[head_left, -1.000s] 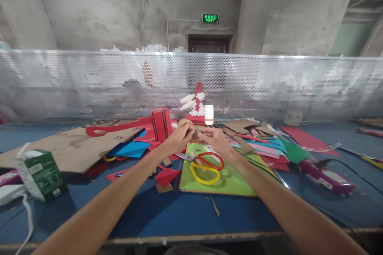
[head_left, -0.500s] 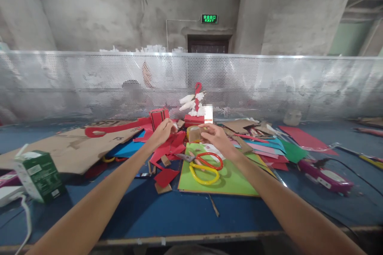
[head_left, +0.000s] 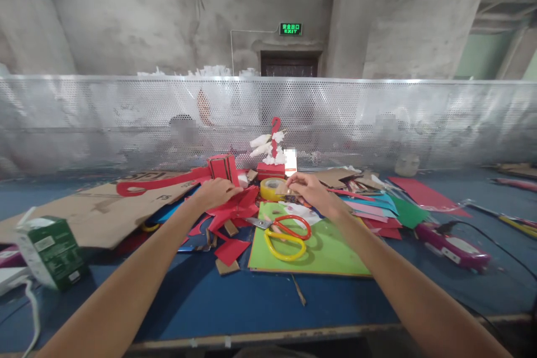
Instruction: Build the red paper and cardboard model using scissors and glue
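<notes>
My left hand (head_left: 218, 192) reaches over a heap of red paper scraps (head_left: 235, 210), palm down, its fingers stretched to the right beside a red cardboard box (head_left: 222, 166). The fingertips look close to the scraps; whether they touch is unclear. My right hand (head_left: 309, 188) has its fingers pinched on a small piece of brown cardboard (head_left: 288, 191), partly hidden by the fingers. Just behind that piece lies a yellow roll of tape (head_left: 268, 190). Scissors (head_left: 289, 236) with one red and one yellow handle rest on a light green sheet (head_left: 327, 257) nearer to me.
A red stand with white flowers (head_left: 274, 145) is at the back, before a perforated metal screen (head_left: 126, 117). Flat cardboard (head_left: 92, 212) and a green carton (head_left: 54, 249) lie left. Coloured sheets (head_left: 377, 207) and a purple device (head_left: 453, 247) are right.
My left hand has moved left and slightly down, away from a small white item, onto the red scraps. The brown cardboard piece has tilted and shifted right in my right hand, uncovering the tape.
</notes>
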Demonstrator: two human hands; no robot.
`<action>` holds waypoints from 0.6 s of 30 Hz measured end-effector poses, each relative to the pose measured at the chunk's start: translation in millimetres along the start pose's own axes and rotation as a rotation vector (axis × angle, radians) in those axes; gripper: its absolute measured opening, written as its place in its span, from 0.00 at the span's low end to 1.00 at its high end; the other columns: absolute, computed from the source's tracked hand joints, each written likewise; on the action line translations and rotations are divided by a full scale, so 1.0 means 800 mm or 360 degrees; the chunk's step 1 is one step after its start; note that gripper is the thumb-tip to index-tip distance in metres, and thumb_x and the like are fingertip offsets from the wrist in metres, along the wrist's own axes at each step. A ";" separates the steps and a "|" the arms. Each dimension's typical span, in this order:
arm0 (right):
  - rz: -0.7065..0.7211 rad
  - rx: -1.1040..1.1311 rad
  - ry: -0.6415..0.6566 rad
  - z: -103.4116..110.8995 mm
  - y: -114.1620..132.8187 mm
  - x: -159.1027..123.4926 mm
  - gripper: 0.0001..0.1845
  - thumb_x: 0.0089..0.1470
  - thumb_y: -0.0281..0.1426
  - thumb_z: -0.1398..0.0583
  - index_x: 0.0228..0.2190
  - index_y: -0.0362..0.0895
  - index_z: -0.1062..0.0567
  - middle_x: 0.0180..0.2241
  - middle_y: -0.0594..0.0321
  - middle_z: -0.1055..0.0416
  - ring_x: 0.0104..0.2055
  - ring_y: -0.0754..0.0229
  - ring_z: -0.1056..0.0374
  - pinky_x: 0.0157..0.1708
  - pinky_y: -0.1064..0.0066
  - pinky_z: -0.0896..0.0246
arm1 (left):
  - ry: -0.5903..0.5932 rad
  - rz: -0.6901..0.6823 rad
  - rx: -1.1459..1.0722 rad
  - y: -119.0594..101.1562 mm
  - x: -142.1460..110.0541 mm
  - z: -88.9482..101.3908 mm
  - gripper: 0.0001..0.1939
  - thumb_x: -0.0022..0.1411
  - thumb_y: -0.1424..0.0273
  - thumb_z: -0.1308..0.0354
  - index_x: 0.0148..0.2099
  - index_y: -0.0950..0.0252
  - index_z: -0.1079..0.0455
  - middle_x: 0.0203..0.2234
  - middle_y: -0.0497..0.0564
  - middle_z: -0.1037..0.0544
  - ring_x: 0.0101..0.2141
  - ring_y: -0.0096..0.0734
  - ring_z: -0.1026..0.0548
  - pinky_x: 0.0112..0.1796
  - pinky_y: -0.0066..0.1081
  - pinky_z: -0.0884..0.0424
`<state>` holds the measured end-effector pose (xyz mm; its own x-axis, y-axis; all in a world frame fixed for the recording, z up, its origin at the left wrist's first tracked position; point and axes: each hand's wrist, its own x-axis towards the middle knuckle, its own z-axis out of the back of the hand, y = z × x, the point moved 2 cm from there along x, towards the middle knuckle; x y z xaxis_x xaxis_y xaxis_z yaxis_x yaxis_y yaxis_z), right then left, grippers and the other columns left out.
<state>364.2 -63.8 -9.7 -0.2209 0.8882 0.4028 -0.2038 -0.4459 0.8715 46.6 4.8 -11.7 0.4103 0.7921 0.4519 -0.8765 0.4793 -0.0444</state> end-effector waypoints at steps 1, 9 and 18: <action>-0.0024 -0.0029 0.0026 0.004 0.001 0.000 0.07 0.51 0.36 0.38 0.31 0.46 0.24 0.19 0.70 0.35 0.18 0.66 0.41 0.17 0.75 0.50 | -0.0034 0.0053 0.0080 0.003 0.000 0.007 0.23 0.69 0.50 0.52 0.31 0.59 0.28 0.34 0.56 0.20 0.38 0.46 0.22 0.40 0.37 0.33; 0.0000 -0.0029 0.0285 0.041 0.026 -0.002 0.15 0.51 0.34 0.36 0.41 0.46 0.17 0.37 0.58 0.19 0.33 0.59 0.26 0.28 0.71 0.36 | -0.0813 0.0306 0.0165 0.055 -0.012 0.051 0.12 0.66 0.67 0.52 0.48 0.63 0.32 0.47 0.61 0.25 0.50 0.49 0.27 0.52 0.44 0.32; -0.0141 -0.0641 0.0459 0.073 0.022 -0.004 0.15 0.50 0.44 0.33 0.25 0.44 0.21 0.25 0.59 0.22 0.23 0.60 0.32 0.23 0.69 0.41 | -0.0259 0.0385 0.0240 0.087 -0.004 0.051 0.16 0.57 0.70 0.40 0.48 0.72 0.32 0.46 0.68 0.21 0.51 0.62 0.25 0.57 0.56 0.37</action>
<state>416.8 -68.2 20.2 -0.4290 0.8833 0.1892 -0.5730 -0.4280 0.6989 -25.7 20.5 20.1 0.1504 0.7997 0.5813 -0.9761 0.2135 -0.0412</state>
